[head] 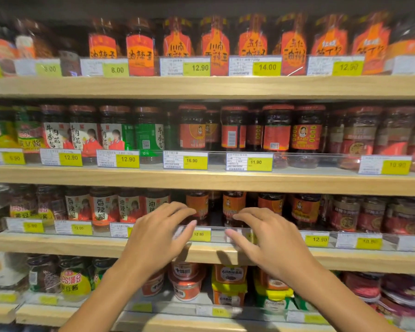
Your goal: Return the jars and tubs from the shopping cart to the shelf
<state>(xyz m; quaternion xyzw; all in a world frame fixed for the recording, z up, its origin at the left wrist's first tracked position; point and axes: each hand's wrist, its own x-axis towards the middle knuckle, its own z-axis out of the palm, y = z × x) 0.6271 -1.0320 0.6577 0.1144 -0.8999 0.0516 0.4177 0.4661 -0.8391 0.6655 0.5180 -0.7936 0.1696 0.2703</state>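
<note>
Both of my hands are raised in front of the third shelf [58,245] from the top. My left hand [158,233] has its fingers spread and holds nothing, just short of an orange-labelled chilli sauce jar [198,204]. My right hand [268,238] is also empty, fingers apart, below a second orange-labelled jar [234,203]. A dark gap lies between these two jars. Red tubs [186,281] sit on the shelf below my hands. No shopping cart shows in the head view.
Wooden shelves packed with sauce jars fill the view, each with a clear plastic front rail carrying yellow price tags [259,162]. Yellow-lidded tubs [229,289] stand on the bottom shelf. Dark jars with white labels [101,207] stand left of my hands.
</note>
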